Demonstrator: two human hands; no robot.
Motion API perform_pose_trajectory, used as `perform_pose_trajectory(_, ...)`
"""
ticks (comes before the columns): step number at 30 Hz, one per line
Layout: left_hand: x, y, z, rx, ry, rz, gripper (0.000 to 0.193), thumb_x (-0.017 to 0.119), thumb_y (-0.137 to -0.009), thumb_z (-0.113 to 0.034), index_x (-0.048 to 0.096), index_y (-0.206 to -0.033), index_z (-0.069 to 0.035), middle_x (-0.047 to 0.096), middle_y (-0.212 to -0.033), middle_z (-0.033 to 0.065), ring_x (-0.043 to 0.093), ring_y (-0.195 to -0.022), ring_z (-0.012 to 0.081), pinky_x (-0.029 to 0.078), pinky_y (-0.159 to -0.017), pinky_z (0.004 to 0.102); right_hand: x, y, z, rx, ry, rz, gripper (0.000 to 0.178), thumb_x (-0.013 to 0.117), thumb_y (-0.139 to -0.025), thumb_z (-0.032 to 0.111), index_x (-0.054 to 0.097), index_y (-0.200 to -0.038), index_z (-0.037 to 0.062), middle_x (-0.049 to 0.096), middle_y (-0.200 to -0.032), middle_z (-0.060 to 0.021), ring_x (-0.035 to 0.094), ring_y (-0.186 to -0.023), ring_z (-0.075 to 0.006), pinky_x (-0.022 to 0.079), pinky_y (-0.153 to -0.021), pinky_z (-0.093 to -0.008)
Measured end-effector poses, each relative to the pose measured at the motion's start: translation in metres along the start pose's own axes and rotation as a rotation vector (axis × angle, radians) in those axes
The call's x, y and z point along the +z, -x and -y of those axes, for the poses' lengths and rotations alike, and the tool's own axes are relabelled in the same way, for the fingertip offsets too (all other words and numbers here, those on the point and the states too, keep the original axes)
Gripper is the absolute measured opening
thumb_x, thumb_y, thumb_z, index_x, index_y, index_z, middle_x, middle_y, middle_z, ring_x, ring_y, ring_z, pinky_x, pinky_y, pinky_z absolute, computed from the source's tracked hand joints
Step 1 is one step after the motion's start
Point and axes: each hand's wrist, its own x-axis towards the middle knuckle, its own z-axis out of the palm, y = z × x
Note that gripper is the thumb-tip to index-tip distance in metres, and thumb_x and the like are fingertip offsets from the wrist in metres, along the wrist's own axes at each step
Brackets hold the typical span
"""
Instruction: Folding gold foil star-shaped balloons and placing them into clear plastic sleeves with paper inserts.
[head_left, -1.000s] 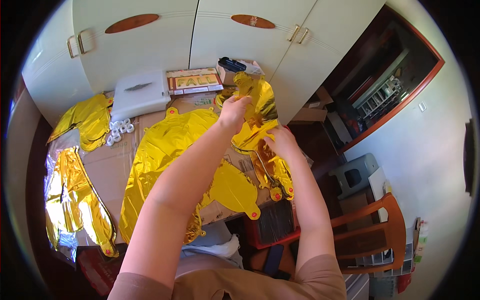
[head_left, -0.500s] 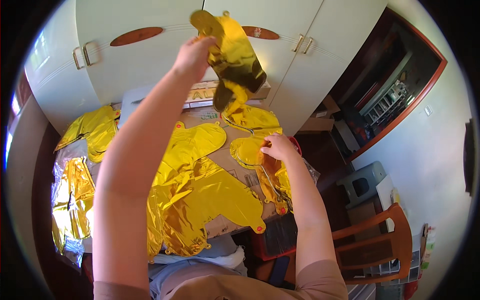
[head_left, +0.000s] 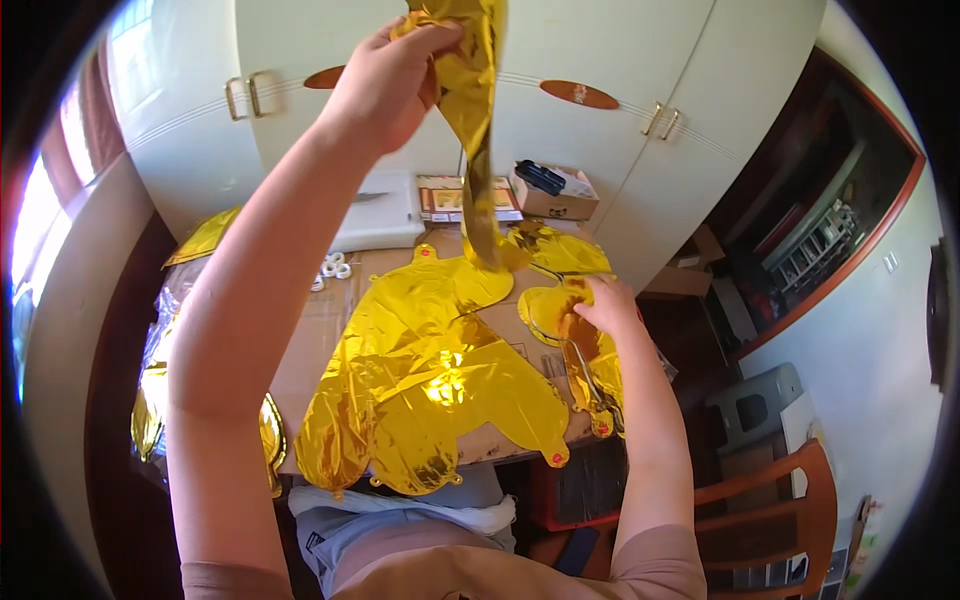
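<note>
Raised high in front of the white cabinet, my left hand (head_left: pixel 390 85) is closed on a deflated gold foil balloon (head_left: pixel 478 110). The balloon hangs down as a narrow strip, and its top runs out of view. My right hand (head_left: pixel 608 305), lower and to the right, has its fingers closed on a gold foil balloon in a pile (head_left: pixel 546 312) at the table's right side. Between my arms, several flat gold foil balloons (head_left: pixel 430 350) lie overlapping, with small red marks on some tabs. More gold foil (head_left: pixel 205 235) lies at the left, partly behind my left forearm.
Cardboard (head_left: pixel 315 350) covers the table. At its back are a white case (head_left: pixel 385 215), a box (head_left: pixel 560 205) with a black object on top, and small white rolls (head_left: pixel 340 268). A wooden chair (head_left: pixel 815 490) and a grey-green stool (head_left: pixel 755 410) stand to the right.
The view has shifted, so the table sits further right. The balloon in my left hand is higher and has turned from its broad face to a narrow strip. My right hand stays at the right pile.
</note>
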Motion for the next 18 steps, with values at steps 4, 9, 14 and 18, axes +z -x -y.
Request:
perform_pose_trajectory(4, 0.024, 0.048, -0.03, -0.016, 0.017, 0.051, 0.019, 0.06, -0.096, -0.007, 0.059, -0.113, 0.003, 0.068, -0.105, 0.009, 0.066, -0.094, 0.0163, 0.053, -0.084, 0.0295, -0.028, 0.008, 0.048, -0.017, -0.469, -0.185, 0.062, 0.073, -0.085, 0.043, 0.061, -0.13, 0.0024, 0.063, -0.13, -0.0176, 0.06, -0.119, -0.0316, 0.046, -0.1, -0.0412)
perform_pose_trajectory(9, 0.021, 0.093, -0.079, 0.011, -0.012, 0.244, 0.019, 0.058, -0.097, -0.01, 0.066, -0.111, 0.0, 0.068, -0.112, 0.0067, 0.06, -0.106, 0.0143, 0.041, -0.097, 0.0286, -0.029, 0.01, 0.102, 0.088, -1.596, 0.144, 0.068, 0.067, -0.091, 0.053, 0.057, -0.136, 0.0028, 0.058, -0.137, -0.0169, 0.054, -0.127, -0.0259, 0.041, -0.106, -0.0378)
perform_pose_trajectory(14, 0.025, 0.165, -0.102, 0.1, -0.007, 0.054, 0.022, 0.057, -0.097, -0.007, 0.062, -0.117, 0.0, 0.068, -0.112, 0.0087, 0.064, -0.103, 0.017, 0.05, -0.093, 0.0318, -0.013, 0.018, 0.135, -0.104, -2.059, 0.588, 0.053, 0.065, -0.094, 0.043, 0.061, -0.129, 0.0038, 0.064, -0.127, -0.0126, 0.06, -0.115, -0.0253, 0.046, -0.1, -0.0392)
perform_pose_trajectory(18, -0.011, 0.221, -0.118, 0.142, -0.129, -0.113, 0.029, 0.054, -0.099, -0.011, 0.058, -0.126, -0.001, 0.068, -0.114, 0.0085, 0.065, -0.104, 0.0187, 0.051, -0.092, 0.0357, 0.005, 0.032, 0.159, -0.079, -2.066, 0.667, 0.038, 0.067, -0.093, 0.029, 0.063, -0.122, 0.0037, 0.068, -0.117, -0.0076, 0.064, -0.107, -0.0205, 0.049, -0.096, -0.0383)
